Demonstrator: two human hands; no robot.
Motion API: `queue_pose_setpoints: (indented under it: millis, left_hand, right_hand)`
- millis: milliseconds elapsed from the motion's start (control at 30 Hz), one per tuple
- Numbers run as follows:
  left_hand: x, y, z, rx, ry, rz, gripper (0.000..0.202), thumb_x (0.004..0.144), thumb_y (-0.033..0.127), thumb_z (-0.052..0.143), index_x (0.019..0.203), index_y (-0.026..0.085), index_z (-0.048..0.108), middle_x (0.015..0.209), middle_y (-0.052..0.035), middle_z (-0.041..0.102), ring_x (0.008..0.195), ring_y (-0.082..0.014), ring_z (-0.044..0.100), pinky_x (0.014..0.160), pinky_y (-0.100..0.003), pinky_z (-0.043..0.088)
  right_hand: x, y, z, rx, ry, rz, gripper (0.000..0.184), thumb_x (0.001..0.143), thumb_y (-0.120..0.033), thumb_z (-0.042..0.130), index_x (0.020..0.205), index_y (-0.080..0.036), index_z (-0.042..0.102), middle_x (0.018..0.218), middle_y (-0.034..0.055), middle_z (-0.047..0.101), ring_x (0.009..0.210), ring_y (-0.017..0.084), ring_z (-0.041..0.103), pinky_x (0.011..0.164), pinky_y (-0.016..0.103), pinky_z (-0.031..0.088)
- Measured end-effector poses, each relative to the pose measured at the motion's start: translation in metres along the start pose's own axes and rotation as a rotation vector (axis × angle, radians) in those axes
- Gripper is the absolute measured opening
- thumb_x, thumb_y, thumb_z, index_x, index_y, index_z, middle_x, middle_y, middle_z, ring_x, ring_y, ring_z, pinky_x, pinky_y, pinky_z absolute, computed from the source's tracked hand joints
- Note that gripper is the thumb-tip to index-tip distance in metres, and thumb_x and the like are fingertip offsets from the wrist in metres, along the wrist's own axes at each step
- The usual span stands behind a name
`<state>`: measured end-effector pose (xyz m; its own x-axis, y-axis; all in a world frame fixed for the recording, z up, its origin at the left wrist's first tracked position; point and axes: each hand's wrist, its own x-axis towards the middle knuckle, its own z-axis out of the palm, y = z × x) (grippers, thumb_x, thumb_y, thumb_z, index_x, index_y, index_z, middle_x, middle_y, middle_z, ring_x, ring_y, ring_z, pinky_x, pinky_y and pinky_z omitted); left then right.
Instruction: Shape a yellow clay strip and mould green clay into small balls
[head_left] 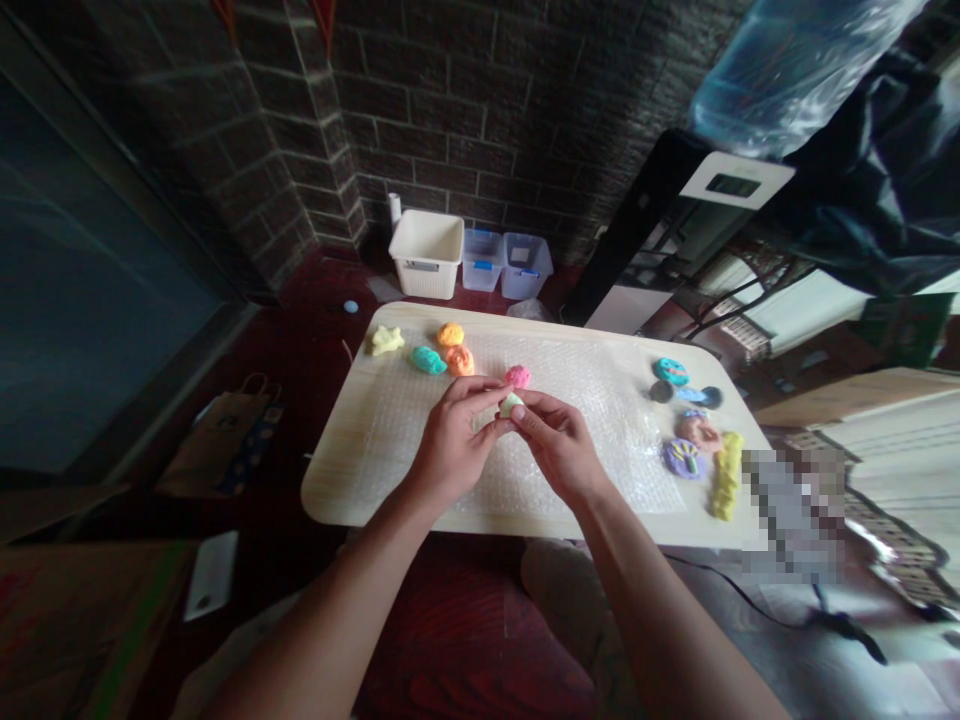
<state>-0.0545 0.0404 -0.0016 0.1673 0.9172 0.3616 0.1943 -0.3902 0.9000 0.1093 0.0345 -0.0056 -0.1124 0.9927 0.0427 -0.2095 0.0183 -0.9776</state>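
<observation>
Pair of bare hands: the left hand (454, 440) and the right hand (559, 440) are coming together at the fingertips, both pinching one item.
Item held: a small pale-green lump of soft, dough-like material (511, 404), sitting between the fingers above the middle of the table.
Just beyond the fingertips: a bright pink, rough-surfaced round lump (517, 376) is lying on a sheet of transparent bubble wrap (600, 420), which is covering much of a pale wood-grain table with rounded corners (335, 465).
Far left group: a pale-yellow knobbly lump (387, 340) is lying apart from a teal oval lump (428, 360), a yellow-orange round lump (450, 334) and an orange round lump (460, 361), these three clustering together.
Right group: a teal round piece (670, 371), a purple disc with yellow strips (681, 458) and a long yellow strip (726, 478) are resting near the table's right end.
</observation>
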Motion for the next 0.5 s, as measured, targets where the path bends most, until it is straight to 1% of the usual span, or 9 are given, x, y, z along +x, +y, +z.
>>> queue_pose_setpoints:
  millis: [67,133,200,300,400,467,500]
  left_hand:
    - [0.0,0.003,-0.001,0.07,0.014,0.057,0.034,0.093,0.018,0.076,0.126,0.026,0.078,0.128,-0.0104,0.068,0.119,-0.0256,0.066,0.109,-0.044,0.054]
    - [-0.001,0.005,-0.002,0.09,0.018,0.093,0.035,0.094,0.018,0.075,0.128,0.027,0.077,0.13,-0.0103,0.067,0.114,-0.0245,0.067,0.106,-0.043,0.056]
    - [-0.003,0.006,-0.003,0.1,0.02,0.099,0.036,0.095,0.019,0.074,0.129,0.027,0.076,0.13,-0.0101,0.066,0.112,-0.024,0.067,0.104,-0.042,0.057]
    - [-0.005,0.003,-0.003,0.105,0.038,0.076,0.035,0.096,0.02,0.073,0.129,0.029,0.077,0.125,-0.0097,0.067,0.115,-0.0246,0.067,0.104,-0.041,0.058]
    - [-0.004,-0.002,-0.001,0.004,0.081,0.023,0.032,0.094,0.026,0.076,0.126,0.027,0.078,0.118,-0.0101,0.069,0.109,-0.0244,0.07,0.091,-0.037,0.064]
    - [-0.002,-0.005,0.001,-0.118,0.098,-0.035,0.033,0.092,0.031,0.079,0.124,0.024,0.079,0.119,-0.0111,0.07,0.102,-0.0234,0.072,0.083,-0.034,0.066]
    - [-0.001,-0.006,0.002,-0.183,0.097,-0.07,0.035,0.091,0.032,0.08,0.124,0.022,0.078,0.119,-0.0117,0.072,0.099,-0.023,0.074,0.081,-0.034,0.067]
  right_hand:
    - [0.0,0.001,-0.002,-0.003,0.009,-0.012,0.033,0.082,-0.047,0.086,0.105,-0.025,0.079,0.1,0.0046,0.081,0.092,0.023,0.076,0.094,0.046,0.06]
    - [0.001,0.002,-0.003,0.02,0.007,-0.019,0.03,0.082,-0.045,0.088,0.103,-0.025,0.079,0.099,0.0039,0.081,0.091,0.023,0.076,0.094,0.045,0.06]
    - [0.001,0.003,-0.003,0.039,0.004,-0.023,0.026,0.082,-0.042,0.089,0.099,-0.025,0.08,0.096,0.003,0.08,0.09,0.022,0.075,0.094,0.045,0.06]
    - [0.001,0.004,-0.001,0.05,0.012,-0.035,0.022,0.081,-0.039,0.089,0.097,-0.025,0.081,0.094,0.0023,0.08,0.09,0.023,0.075,0.094,0.045,0.06]
    - [0.001,0.006,0.003,0.074,0.028,-0.048,0.022,0.088,-0.04,0.084,0.104,-0.026,0.083,0.1,0.0039,0.082,0.096,0.024,0.075,0.097,0.046,0.059]
    - [0.001,0.007,0.003,0.085,0.05,-0.046,0.022,0.093,-0.041,0.079,0.108,-0.026,0.084,0.108,0.0053,0.082,0.1,0.024,0.075,0.1,0.046,0.057]
    - [0.001,0.008,0.003,0.091,0.065,-0.041,0.022,0.093,-0.041,0.079,0.11,-0.027,0.084,0.11,0.0055,0.081,0.101,0.024,0.074,0.1,0.046,0.056]
